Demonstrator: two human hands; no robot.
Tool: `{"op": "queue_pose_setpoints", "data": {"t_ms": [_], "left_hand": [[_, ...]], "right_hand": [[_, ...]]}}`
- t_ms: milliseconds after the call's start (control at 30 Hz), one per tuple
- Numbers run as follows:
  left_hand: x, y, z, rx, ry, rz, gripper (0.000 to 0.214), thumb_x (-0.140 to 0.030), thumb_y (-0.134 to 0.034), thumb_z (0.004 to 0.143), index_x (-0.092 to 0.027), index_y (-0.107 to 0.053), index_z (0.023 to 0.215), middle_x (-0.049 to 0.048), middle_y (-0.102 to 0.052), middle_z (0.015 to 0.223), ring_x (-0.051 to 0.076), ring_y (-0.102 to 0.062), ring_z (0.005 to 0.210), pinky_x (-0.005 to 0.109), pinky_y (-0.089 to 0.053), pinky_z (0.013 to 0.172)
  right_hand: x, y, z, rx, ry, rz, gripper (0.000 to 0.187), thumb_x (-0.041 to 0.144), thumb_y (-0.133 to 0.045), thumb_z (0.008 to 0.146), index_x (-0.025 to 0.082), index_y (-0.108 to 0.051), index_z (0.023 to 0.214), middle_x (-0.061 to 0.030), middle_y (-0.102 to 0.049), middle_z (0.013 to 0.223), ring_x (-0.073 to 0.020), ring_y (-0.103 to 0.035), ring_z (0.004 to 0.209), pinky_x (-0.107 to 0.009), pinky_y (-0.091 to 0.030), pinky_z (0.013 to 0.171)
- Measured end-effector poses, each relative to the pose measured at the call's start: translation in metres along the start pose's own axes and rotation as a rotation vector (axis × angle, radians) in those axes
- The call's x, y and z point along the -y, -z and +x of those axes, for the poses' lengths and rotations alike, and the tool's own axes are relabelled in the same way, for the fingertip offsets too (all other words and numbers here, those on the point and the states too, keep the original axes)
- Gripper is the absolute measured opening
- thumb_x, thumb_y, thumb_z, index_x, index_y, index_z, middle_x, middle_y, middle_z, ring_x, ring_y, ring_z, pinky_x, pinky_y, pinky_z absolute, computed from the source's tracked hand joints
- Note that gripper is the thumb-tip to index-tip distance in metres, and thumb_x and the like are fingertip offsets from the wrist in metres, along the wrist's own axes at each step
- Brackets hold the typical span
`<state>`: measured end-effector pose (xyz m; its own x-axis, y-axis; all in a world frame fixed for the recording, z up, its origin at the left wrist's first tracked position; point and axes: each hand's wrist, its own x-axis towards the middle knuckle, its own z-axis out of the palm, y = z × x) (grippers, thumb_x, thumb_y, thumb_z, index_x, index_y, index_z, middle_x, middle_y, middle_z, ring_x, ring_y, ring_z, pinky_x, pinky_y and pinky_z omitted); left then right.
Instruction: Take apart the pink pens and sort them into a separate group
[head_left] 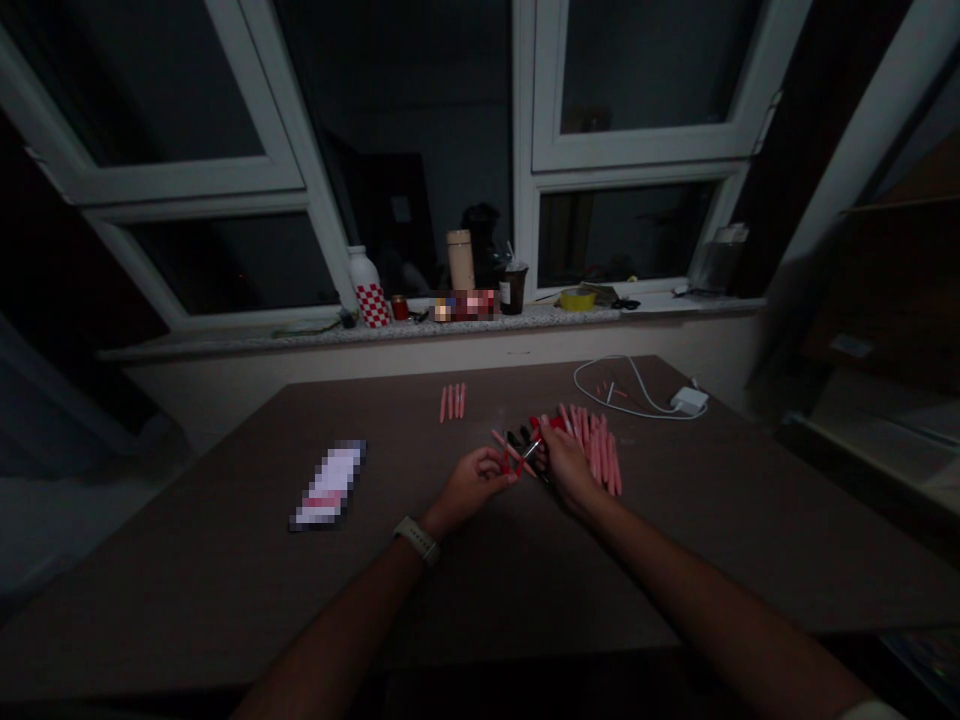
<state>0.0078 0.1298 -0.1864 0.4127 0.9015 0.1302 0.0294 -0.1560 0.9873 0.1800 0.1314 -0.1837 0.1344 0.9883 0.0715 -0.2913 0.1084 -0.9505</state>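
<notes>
Over on a big brown desk [225, 560] under a dark window, the person's left hand [469, 483] and right hand [570, 470] are working close together near the middle. The left hand's fingers [499, 465] are pinched together on a thin pink stick [512, 453], which slants across toward the right hand. The right hand's fingers [547, 440] are bunched over some small black-and-silver parts [526, 445], and honestly it's too dim to tell whether they're clamped on them or just touching. A few bits of red plastic [547, 423] sit right there too. Just to the right lies a messy pile of pink sticks [596, 450], nearly touching the right hand. Three more pink sticks [452, 402] lie side by side further up the desk, well apart from the pile. Behind the pile, a white charger cable [637, 385] loops to a white power brick [688, 400]. Off to the left sits a flat pixelated packet [328, 485], and the left wrist wears a pale watch [416, 540].
</notes>
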Motion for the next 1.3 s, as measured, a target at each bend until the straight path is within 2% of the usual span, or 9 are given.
{"op": "queue_pose_setpoints", "data": {"t_ms": [233,400,500,633,800,933,1033,1167,1300], "left_hand": [[-0.001,0.0,-0.001,0.004,0.017,0.025,0.041,-0.039,-0.082,0.062,-0.015,-0.055,0.081,-0.0039,-0.06,0.064,0.008,-0.049,0.055,0.02,-0.034,0.056],[-0.005,-0.001,-0.001,-0.039,0.003,0.012,0.039,-0.038,-0.082,0.063,-0.014,-0.056,0.08,-0.0031,-0.06,0.066,0.008,-0.05,0.058,0.02,-0.035,0.059],[-0.005,-0.002,-0.001,-0.063,0.014,-0.057,0.043,-0.04,-0.083,0.061,-0.014,-0.056,0.081,-0.0028,-0.062,0.067,0.009,-0.053,0.06,0.021,-0.037,0.061],[-0.005,-0.001,0.001,-0.101,0.019,-0.097,0.045,-0.041,-0.085,0.058,-0.015,-0.056,0.08,-0.0034,-0.061,0.064,0.009,-0.054,0.06,0.02,-0.038,0.061],[-0.005,0.001,0.002,-0.17,0.02,-0.132,0.045,-0.041,-0.085,0.057,-0.015,-0.057,0.081,-0.0018,-0.064,0.068,0.01,-0.058,0.064,0.02,-0.041,0.063],[-0.007,0.002,0.002,-0.224,0.018,-0.197,0.046,-0.042,-0.085,0.058,-0.015,-0.057,0.083,-0.0001,-0.066,0.072,0.011,-0.06,0.065,0.02,-0.043,0.063],[-0.01,0.003,0.003,-0.261,0.014,-0.232,0.046,-0.043,-0.083,0.06,-0.015,-0.057,0.084,0.0012,-0.068,0.073,0.01,-0.06,0.062,0.02,-0.042,0.06],[-0.012,0.004,0.004,-0.324,-0.004,-0.246,0.045,-0.043,-0.083,0.059,-0.015,-0.058,0.084,0.0,-0.067,0.068,0.01,-0.058,0.058,0.019,-0.042,0.057],[-0.008,0.005,0.006,-0.34,-0.023,-0.23,0.043,-0.043,-0.081,0.062,-0.015,-0.06,0.086,0.0012,-0.068,0.07,0.011,-0.061,0.062,0.02,-0.045,0.06]], "right_hand": [[-0.002,-0.005,-0.004,0.022,-0.042,-0.015,0.054,0.071,-0.065,0.067,0.021,-0.046,0.065,0.0089,-0.037,0.047,-0.0084,-0.034,0.042,-0.022,-0.033,0.044],[-0.001,-0.003,-0.003,0.016,-0.027,-0.037,0.053,0.072,-0.063,0.067,0.02,-0.054,0.068,0.0093,-0.036,0.044,-0.0082,-0.03,0.039,-0.023,-0.028,0.042],[-0.004,-0.002,-0.002,0.018,-0.005,-0.074,0.052,0.071,-0.064,0.069,0.02,-0.052,0.064,0.0077,-0.04,0.047,-0.0083,-0.033,0.041,-0.023,-0.027,0.043],[-0.006,-0.002,-0.002,0.061,0.013,-0.069,0.051,0.066,-0.067,0.07,0.019,-0.05,0.06,0.0068,-0.041,0.049,-0.0083,-0.036,0.044,-0.023,-0.027,0.045],[0.003,0.0,-0.006,0.135,-0.013,-0.067,0.047,0.058,-0.07,0.072,0.017,-0.053,0.057,0.0048,-0.046,0.048,-0.0076,-0.037,0.044,-0.022,-0.024,0.044],[0.006,0.004,-0.007,0.24,-0.064,-0.005,0.037,0.049,-0.072,0.074,0.015,-0.061,0.066,0.0022,-0.055,0.056,-0.0074,-0.044,0.047,-0.021,-0.03,0.046],[0.007,0.005,-0.009,0.288,-0.144,0.003,0.032,0.043,-0.078,0.068,0.016,-0.064,0.075,0.0007,-0.063,0.065,-0.0074,-0.05,0.05,-0.02,-0.034,0.047],[0.006,0.003,-0.013,0.329,-0.221,-0.041,0.035,0.037,-0.084,0.06,0.017,-0.065,0.081,-0.0015,-0.069,0.072,-0.0116,-0.061,0.06,-0.021,-0.042,0.052],[0.001,0.003,-0.012,0.363,-0.188,-0.023,0.037,0.038,-0.084,0.061,0.019,-0.066,0.087,-0.0037,-0.072,0.081,-0.0153,-0.067,0.072,-0.026,-0.048,0.063]]}}
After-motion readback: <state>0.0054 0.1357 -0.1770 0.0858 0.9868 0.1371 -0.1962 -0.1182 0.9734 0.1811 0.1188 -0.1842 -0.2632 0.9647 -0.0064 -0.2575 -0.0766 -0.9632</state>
